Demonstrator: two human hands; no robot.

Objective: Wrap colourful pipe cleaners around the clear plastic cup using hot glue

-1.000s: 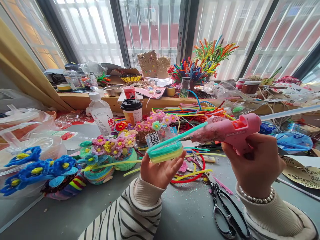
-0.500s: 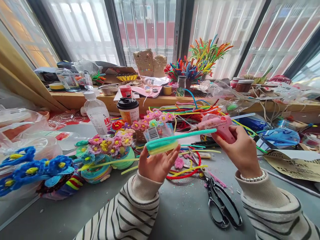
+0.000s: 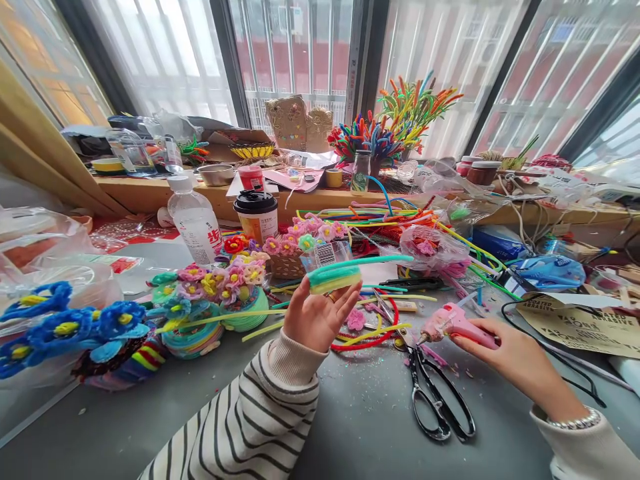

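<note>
My left hand [image 3: 317, 320] is raised over the middle of the table, its thumb and fingers closed around a pipe-cleaner coil [image 3: 334, 280]. The coil is teal above and pale yellow below, and one loose teal end sticks out to the right. Low on the right, my right hand [image 3: 520, 360] grips a pink hot glue gun [image 3: 463, 325], whose nozzle points left. Just below the gun lie black-handled scissors [image 3: 440, 403]. Between the hands, red and yellow pipe cleaners [image 3: 373, 341] and a small pink flower [image 3: 356, 320] rest on the grey table.
Pots with pipe-cleaner flowers [image 3: 120, 327] stand at the left. Behind them are a plastic bottle [image 3: 195, 223] and a lidded paper cup [image 3: 256, 217]. A sandpaper sheet [image 3: 575, 327] and a black cord [image 3: 575, 383] lie at the right. A cluttered ledge [image 3: 305, 200] runs beneath the windows.
My right hand has moved down and right with the glue gun, away from the loose teal end. My left hand has shifted slightly right, still holding the coil.
</note>
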